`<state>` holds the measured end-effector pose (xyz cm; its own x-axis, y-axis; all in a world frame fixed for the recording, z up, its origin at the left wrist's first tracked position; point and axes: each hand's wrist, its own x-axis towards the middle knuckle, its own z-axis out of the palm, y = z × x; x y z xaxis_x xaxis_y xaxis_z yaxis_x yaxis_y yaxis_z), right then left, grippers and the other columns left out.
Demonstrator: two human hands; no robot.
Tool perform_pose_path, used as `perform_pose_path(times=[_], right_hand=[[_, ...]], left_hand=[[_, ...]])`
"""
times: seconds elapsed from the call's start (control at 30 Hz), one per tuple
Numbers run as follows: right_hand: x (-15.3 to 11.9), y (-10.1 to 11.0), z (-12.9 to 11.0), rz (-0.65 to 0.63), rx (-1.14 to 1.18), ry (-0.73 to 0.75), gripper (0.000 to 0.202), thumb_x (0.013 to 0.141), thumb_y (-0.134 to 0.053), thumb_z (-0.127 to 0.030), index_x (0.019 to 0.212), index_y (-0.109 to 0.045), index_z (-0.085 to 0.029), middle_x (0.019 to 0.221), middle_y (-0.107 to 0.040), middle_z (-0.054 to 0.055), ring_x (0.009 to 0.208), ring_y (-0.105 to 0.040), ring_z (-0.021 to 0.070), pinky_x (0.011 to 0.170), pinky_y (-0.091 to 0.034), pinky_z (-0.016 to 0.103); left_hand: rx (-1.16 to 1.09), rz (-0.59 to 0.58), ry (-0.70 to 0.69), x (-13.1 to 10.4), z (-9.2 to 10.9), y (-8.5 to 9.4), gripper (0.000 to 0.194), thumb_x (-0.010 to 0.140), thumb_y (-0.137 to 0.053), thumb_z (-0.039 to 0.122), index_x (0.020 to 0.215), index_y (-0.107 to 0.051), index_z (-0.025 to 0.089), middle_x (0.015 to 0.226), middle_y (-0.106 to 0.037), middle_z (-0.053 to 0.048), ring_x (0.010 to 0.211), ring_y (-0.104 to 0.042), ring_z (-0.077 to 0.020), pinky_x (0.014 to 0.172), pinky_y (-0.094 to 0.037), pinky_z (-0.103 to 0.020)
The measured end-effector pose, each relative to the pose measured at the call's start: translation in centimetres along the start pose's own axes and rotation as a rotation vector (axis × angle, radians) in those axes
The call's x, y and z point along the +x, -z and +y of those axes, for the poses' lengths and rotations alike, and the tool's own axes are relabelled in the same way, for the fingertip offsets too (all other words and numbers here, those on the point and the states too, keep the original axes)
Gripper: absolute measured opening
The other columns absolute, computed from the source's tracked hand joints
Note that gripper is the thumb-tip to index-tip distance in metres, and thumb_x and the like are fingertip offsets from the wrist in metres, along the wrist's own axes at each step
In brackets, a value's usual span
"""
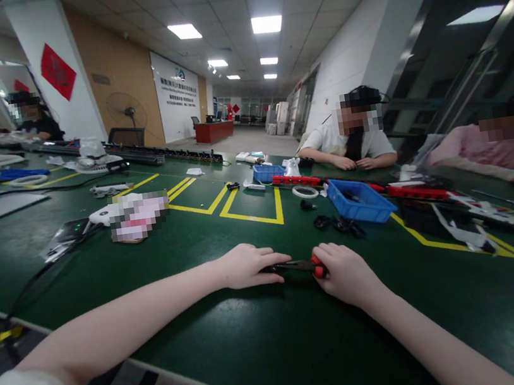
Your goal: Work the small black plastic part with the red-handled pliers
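My right hand is closed around the red handles of a pair of pliers, whose dark metal jaws point left. My left hand faces it, thumb and fingers closed on a small black part at the tips of the jaws. That part is mostly hidden by the fingers, so its kind does not show. Both hands are just above the green table. Beyond my right hand lie several black cable-like pieces and a small black cylinder-shaped piece.
A blue bin with dark items stands right of centre, and a smaller blue bin farther back. A phone and a black cable lie left. Red strips extend right. Co-workers sit across the table at the right and far left.
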<state>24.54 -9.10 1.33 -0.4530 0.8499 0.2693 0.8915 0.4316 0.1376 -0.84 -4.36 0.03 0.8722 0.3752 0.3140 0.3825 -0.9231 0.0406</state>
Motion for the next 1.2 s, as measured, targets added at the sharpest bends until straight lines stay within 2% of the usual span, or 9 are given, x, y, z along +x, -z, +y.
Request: perform_pose_path(times=[0.23,0.4,0.5,0.6,0.73,0.97,1.2], right_hand=[[0.0,0.08,0.01,-0.002,-0.001,0.002,0.01,0.073,-0.057,-0.018,0.084,-0.056,-0.018,0.087,-0.062,0.008,0.076,-0.054,0.0196,0.069,-0.038,0.031],[0.05,0.42,0.03,-0.04,0.015,-0.007,0.007,0.074,-0.056,-0.018,0.081,-0.056,-0.018,0.086,-0.062,0.007,0.075,-0.053,0.0185,0.068,-0.038,0.029],[-0.07,0.62,0.17,-0.046,0.021,-0.019,0.005,0.075,-0.055,-0.017,0.08,-0.055,-0.019,0.085,-0.061,0.006,0.074,-0.053,0.018,0.066,-0.038,0.028],[-0.22,0.61,0.39,-0.028,0.022,-0.016,0.005,0.074,-0.056,-0.017,0.078,-0.054,-0.02,0.083,-0.061,0.005,0.073,-0.054,0.0179,0.065,-0.038,0.028],[-0.29,0.57,0.53,-0.023,0.025,-0.007,0.005,0.074,-0.055,-0.017,0.079,-0.054,-0.02,0.082,-0.061,0.005,0.073,-0.054,0.0179,0.066,-0.039,0.029],[-0.3,0.77,0.46,-0.033,0.02,-0.006,0.007,0.074,-0.057,-0.016,0.08,-0.055,-0.02,0.084,-0.062,0.005,0.075,-0.056,0.0186,0.067,-0.041,0.03],[-0.23,0.71,0.46,-0.065,0.018,-0.014,0.008,0.074,-0.057,-0.016,0.082,-0.056,-0.019,0.085,-0.062,0.005,0.076,-0.056,0.0188,0.068,-0.041,0.03]], left_hand=[[-0.111,0.01,0.049,0.04,-0.09,-0.08,0.053,0.091,-0.052,0.052,0.135,-0.046,0.023,0.106,-0.065,-0.005,0.085,-0.066,-0.019,0.071,-0.047,-0.026],[-0.088,0.101,0.072,0.03,0.09,-0.12,0.065,0.086,-0.06,0.05,0.14,-0.039,0.021,0.117,-0.06,-0.008,0.098,-0.062,-0.0214,0.083,-0.044,-0.03],[-0.096,0.166,0.049,-0.03,0.24,-0.07,0.057,0.085,-0.061,0.045,0.133,-0.047,0.019,0.12,-0.059,-0.009,0.107,-0.058,-0.0221,0.088,-0.042,-0.032],[-0.107,0.187,0.016,-0.09,0.24,-0.1,0.042,0.084,-0.061,0.038,0.121,-0.056,0.019,0.117,-0.061,-0.008,0.106,-0.058,-0.0211,0.093,-0.041,-0.034],[-0.118,0.234,-0.032,-0.11,0.04,-0.25,0.031,0.084,-0.06,0.029,0.113,-0.061,0.019,0.122,-0.06,-0.007,0.114,-0.055,-0.0211,0.103,-0.038,-0.036],[-0.175,0.196,-0.065,-0.05,-0.25,-0.26,0.028,0.086,-0.054,0.017,0.112,-0.063,0.02,0.12,-0.061,-0.009,0.109,-0.058,-0.0201,0.095,-0.047,-0.034],[-0.27,0.157,-0.077,-0.2,-0.34,-0.23,0.028,0.087,-0.059,0.021,0.114,-0.06,0.018,0.125,-0.057,-0.009,0.111,-0.059,-0.0188,0.093,-0.049,-0.028]])
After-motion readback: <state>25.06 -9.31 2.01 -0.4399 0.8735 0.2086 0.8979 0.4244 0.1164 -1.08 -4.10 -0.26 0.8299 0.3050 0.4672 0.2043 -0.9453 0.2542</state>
